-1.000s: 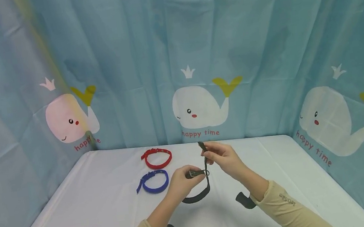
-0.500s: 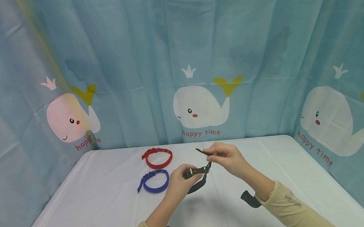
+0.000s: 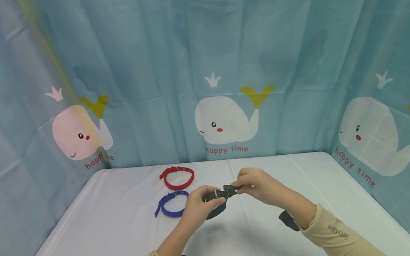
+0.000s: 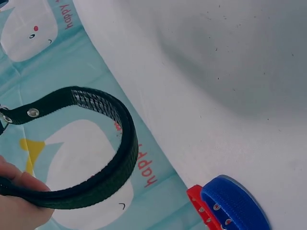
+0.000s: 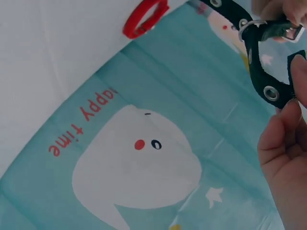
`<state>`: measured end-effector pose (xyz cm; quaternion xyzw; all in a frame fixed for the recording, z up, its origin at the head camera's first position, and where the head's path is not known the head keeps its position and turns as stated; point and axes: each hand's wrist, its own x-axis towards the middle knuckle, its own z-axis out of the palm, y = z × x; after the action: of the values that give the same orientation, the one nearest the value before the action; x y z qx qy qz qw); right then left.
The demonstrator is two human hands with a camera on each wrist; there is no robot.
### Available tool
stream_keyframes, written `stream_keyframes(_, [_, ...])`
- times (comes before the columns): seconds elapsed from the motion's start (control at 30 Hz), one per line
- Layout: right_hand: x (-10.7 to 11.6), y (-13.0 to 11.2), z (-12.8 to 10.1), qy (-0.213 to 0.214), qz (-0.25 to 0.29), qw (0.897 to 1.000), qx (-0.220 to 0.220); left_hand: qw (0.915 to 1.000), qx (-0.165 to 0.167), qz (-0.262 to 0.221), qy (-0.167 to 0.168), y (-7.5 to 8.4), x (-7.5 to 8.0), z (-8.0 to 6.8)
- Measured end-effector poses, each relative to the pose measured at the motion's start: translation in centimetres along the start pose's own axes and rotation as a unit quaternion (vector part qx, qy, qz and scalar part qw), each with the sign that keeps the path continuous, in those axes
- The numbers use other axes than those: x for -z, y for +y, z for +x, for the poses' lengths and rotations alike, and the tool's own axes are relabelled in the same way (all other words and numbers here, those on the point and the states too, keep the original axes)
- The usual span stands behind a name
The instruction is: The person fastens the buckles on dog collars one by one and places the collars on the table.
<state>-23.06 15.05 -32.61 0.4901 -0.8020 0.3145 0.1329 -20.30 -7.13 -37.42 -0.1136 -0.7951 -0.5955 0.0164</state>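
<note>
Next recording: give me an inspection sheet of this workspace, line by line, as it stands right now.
Surface: table under a white cloth, lightly creased.
Job's things: dark green collar, held above the table by both hands, its metal buckle between them.
Clutter: red collar and blue collar, both lying as closed loops on the cloth behind the hands.
Grips: left hand grips the collar at the buckle; right hand pinches the strap end.
Cables: nothing seen.
Surroundings: blue whale-print curtain on three sides.

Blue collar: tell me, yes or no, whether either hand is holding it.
No, the blue collar lies on the table while both hands grip the dark collar.
</note>
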Motion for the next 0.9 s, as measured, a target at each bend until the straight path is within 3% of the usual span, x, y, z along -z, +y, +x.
stream_keyframes(0.33, [-1.2, 0.4, 0.0, 0.007, -0.068, 0.993, 0.096, 0.9992, -0.038, -0.001, -0.014, 0.1, 0.3, -0.3])
stream_keyframes(0.53, [-1.8, 0.6, 0.2, 0.022, -0.079, 0.989, 0.127, 0.9976, -0.066, 0.010, -0.018, 0.1, 0.4, -0.3])
stream_keyframes(0.67, [-2.1, 0.6, 0.3, 0.026, -0.064, 0.989, 0.127, 0.9970, -0.076, 0.012, -0.007, 0.1, 0.4, -0.4])
stream_keyframes(0.9, [-2.5, 0.4, 0.5, 0.013, -0.059, 0.996, 0.072, 0.9962, -0.079, 0.011, 0.033, -0.2, 0.4, -0.5])
